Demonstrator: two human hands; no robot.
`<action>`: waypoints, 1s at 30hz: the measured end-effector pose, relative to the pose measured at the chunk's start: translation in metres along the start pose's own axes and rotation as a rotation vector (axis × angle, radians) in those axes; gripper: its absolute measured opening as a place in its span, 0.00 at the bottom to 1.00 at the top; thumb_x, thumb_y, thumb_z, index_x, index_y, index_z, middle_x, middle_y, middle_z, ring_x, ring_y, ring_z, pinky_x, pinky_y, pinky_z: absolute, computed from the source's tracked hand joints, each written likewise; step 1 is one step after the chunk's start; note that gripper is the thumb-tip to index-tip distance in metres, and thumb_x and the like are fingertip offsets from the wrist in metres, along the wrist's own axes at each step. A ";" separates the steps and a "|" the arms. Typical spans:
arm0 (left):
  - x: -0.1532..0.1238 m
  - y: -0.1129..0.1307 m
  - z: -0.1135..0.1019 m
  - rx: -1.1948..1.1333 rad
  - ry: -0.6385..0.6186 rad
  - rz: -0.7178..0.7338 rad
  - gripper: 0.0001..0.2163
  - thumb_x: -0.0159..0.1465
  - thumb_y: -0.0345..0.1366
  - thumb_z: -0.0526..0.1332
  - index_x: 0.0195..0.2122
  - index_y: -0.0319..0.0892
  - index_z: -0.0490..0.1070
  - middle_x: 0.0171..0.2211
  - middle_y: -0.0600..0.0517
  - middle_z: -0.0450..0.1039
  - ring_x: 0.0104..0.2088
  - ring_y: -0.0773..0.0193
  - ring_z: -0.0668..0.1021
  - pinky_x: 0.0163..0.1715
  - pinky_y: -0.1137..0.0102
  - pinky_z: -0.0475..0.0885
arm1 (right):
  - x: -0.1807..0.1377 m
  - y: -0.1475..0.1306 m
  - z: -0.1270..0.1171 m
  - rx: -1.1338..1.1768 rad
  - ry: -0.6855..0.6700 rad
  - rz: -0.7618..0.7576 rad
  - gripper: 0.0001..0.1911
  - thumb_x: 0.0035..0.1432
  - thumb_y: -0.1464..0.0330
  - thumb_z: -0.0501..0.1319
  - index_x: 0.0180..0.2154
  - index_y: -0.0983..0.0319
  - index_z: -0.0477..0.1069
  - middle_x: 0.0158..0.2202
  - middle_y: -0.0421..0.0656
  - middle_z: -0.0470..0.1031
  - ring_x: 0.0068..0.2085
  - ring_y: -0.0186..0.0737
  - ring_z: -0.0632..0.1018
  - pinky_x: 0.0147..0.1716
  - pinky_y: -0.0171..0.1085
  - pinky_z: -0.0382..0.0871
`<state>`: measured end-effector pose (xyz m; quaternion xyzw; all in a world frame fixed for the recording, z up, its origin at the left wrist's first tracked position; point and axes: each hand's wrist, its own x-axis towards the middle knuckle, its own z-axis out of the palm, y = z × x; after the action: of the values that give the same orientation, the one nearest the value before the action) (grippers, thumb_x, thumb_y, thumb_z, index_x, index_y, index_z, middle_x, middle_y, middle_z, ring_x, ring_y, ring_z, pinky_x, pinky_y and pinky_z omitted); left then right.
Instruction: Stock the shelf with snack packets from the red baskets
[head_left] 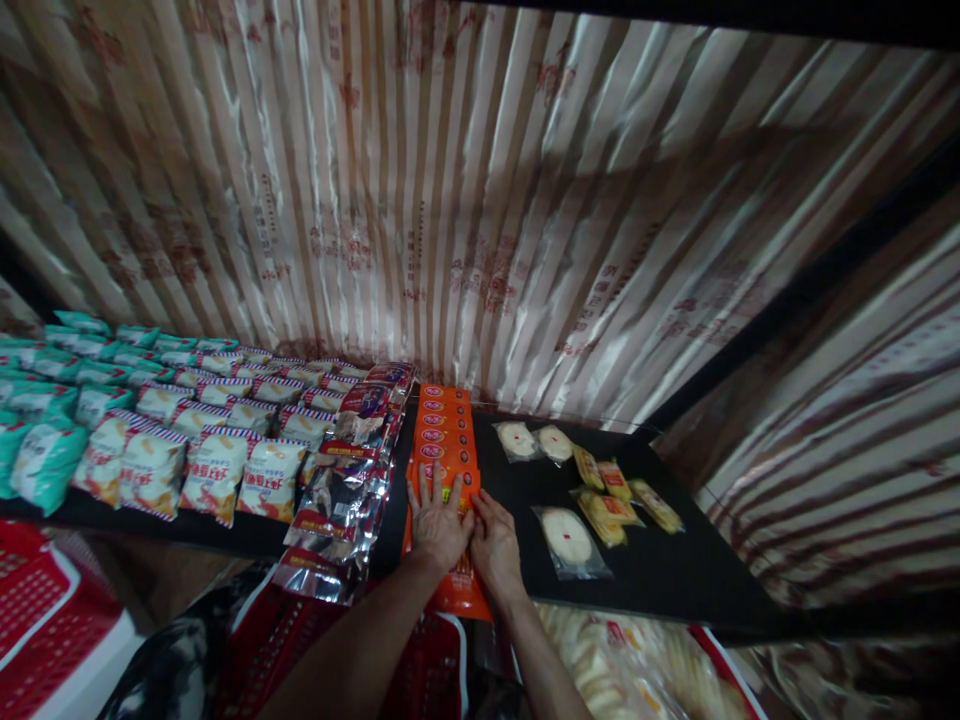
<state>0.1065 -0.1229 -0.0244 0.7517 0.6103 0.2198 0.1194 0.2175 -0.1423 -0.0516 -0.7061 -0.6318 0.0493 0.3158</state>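
Head view: the left hand lies flat, fingers spread, on the overlapping orange packets midway along the black shelf; the right hand touches their right side, whether pinching I cannot tell; maroon-and-silver packets lie left, clear-wrapped round white breads right

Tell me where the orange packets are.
In the head view, the orange packets lie near the middle on the black shelf, right of the silvery packets and left of the round white pieces, the left hand upon them.
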 end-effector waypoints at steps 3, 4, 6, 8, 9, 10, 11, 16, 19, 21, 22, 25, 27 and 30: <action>0.001 0.000 0.000 0.000 -0.004 -0.007 0.26 0.59 0.51 0.54 0.58 0.52 0.58 0.62 0.49 0.53 0.63 0.44 0.51 0.59 0.45 0.46 | 0.000 -0.001 0.000 0.001 0.000 0.002 0.20 0.53 0.74 0.48 0.43 0.69 0.74 0.47 0.54 0.74 0.50 0.46 0.72 0.51 0.46 0.66; 0.001 0.000 0.000 -0.001 -0.007 -0.009 0.26 0.59 0.51 0.54 0.58 0.52 0.58 0.62 0.49 0.53 0.63 0.44 0.51 0.59 0.45 0.46 | 0.001 -0.002 0.000 0.002 0.001 0.004 0.21 0.53 0.73 0.48 0.43 0.69 0.74 0.47 0.54 0.74 0.49 0.46 0.72 0.51 0.46 0.65; 0.002 0.000 -0.002 0.000 -0.016 -0.015 0.26 0.59 0.51 0.54 0.58 0.52 0.58 0.63 0.49 0.53 0.63 0.44 0.51 0.59 0.44 0.46 | 0.001 -0.003 0.001 0.004 0.006 0.005 0.21 0.54 0.73 0.48 0.43 0.69 0.74 0.47 0.54 0.74 0.49 0.46 0.72 0.51 0.47 0.65; 0.003 0.000 -0.003 0.007 -0.021 -0.017 0.26 0.59 0.51 0.54 0.58 0.52 0.58 0.63 0.49 0.53 0.62 0.44 0.51 0.58 0.44 0.46 | 0.002 -0.003 0.001 0.011 0.012 0.002 0.21 0.53 0.73 0.48 0.43 0.69 0.74 0.46 0.54 0.75 0.49 0.47 0.73 0.51 0.47 0.65; 0.003 0.000 -0.003 0.010 -0.023 -0.018 0.26 0.59 0.51 0.54 0.59 0.52 0.58 0.63 0.49 0.53 0.62 0.44 0.51 0.58 0.44 0.46 | 0.003 -0.004 0.001 0.016 0.017 0.001 0.20 0.53 0.73 0.48 0.42 0.69 0.75 0.46 0.53 0.75 0.49 0.46 0.73 0.51 0.47 0.65; 0.004 -0.001 -0.004 0.012 -0.025 -0.018 0.26 0.59 0.51 0.54 0.59 0.53 0.58 0.63 0.49 0.52 0.62 0.44 0.52 0.58 0.44 0.46 | 0.004 -0.004 0.002 0.021 0.021 -0.001 0.20 0.53 0.73 0.48 0.42 0.68 0.75 0.46 0.53 0.75 0.49 0.46 0.73 0.51 0.47 0.65; 0.005 -0.001 -0.004 0.013 -0.027 -0.019 0.26 0.59 0.51 0.54 0.59 0.53 0.58 0.63 0.49 0.52 0.62 0.44 0.51 0.58 0.44 0.46 | 0.004 -0.004 0.003 0.026 0.025 -0.002 0.20 0.53 0.73 0.48 0.42 0.67 0.75 0.46 0.53 0.75 0.48 0.46 0.73 0.51 0.47 0.65; 0.008 -0.005 -0.004 0.011 -0.025 -0.014 0.27 0.59 0.51 0.53 0.59 0.53 0.57 0.63 0.50 0.52 0.63 0.45 0.51 0.59 0.45 0.45 | 0.007 -0.006 0.006 0.041 0.024 -0.005 0.20 0.54 0.73 0.49 0.43 0.67 0.74 0.46 0.53 0.75 0.49 0.46 0.72 0.51 0.47 0.65; 0.009 -0.008 -0.003 0.013 -0.021 -0.009 0.26 0.60 0.50 0.52 0.59 0.53 0.56 0.63 0.50 0.52 0.62 0.45 0.52 0.59 0.45 0.44 | 0.008 -0.007 0.008 0.034 0.015 -0.013 0.20 0.54 0.73 0.48 0.43 0.67 0.74 0.46 0.52 0.75 0.49 0.46 0.72 0.51 0.46 0.65; 0.010 -0.010 -0.003 0.007 -0.019 -0.007 0.26 0.60 0.50 0.52 0.59 0.53 0.57 0.63 0.50 0.52 0.62 0.46 0.52 0.59 0.45 0.44 | 0.009 -0.008 0.008 0.024 0.013 -0.016 0.20 0.54 0.73 0.48 0.43 0.69 0.74 0.46 0.53 0.75 0.49 0.46 0.72 0.51 0.46 0.65; 0.011 -0.010 -0.003 0.003 -0.017 -0.007 0.26 0.59 0.50 0.52 0.59 0.53 0.56 0.63 0.50 0.51 0.63 0.46 0.52 0.59 0.45 0.44 | 0.009 -0.009 0.008 0.020 0.013 -0.017 0.20 0.54 0.73 0.48 0.43 0.70 0.74 0.46 0.54 0.75 0.49 0.46 0.72 0.51 0.46 0.65; 0.012 -0.011 -0.003 -0.003 -0.016 -0.018 0.26 0.59 0.50 0.52 0.59 0.53 0.57 0.63 0.50 0.51 0.63 0.45 0.51 0.59 0.44 0.44 | 0.010 -0.010 0.008 0.013 0.011 -0.027 0.20 0.54 0.72 0.48 0.43 0.70 0.74 0.46 0.54 0.75 0.49 0.47 0.72 0.50 0.46 0.66; 0.012 -0.011 -0.004 0.005 -0.019 -0.020 0.25 0.60 0.49 0.52 0.59 0.54 0.57 0.63 0.50 0.52 0.63 0.46 0.51 0.59 0.44 0.44 | 0.010 -0.011 0.007 0.011 0.013 -0.030 0.20 0.54 0.72 0.48 0.43 0.69 0.74 0.46 0.53 0.75 0.49 0.46 0.72 0.50 0.46 0.66; 0.012 -0.012 -0.004 0.020 -0.018 -0.014 0.25 0.59 0.48 0.53 0.59 0.54 0.56 0.63 0.51 0.52 0.62 0.46 0.52 0.59 0.45 0.45 | 0.011 -0.012 0.007 0.014 0.008 -0.031 0.20 0.54 0.73 0.48 0.43 0.69 0.74 0.46 0.53 0.75 0.49 0.47 0.72 0.50 0.46 0.66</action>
<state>0.0962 -0.1091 -0.0236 0.7504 0.6168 0.2059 0.1188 0.2063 -0.1295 -0.0478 -0.6940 -0.6413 0.0462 0.3240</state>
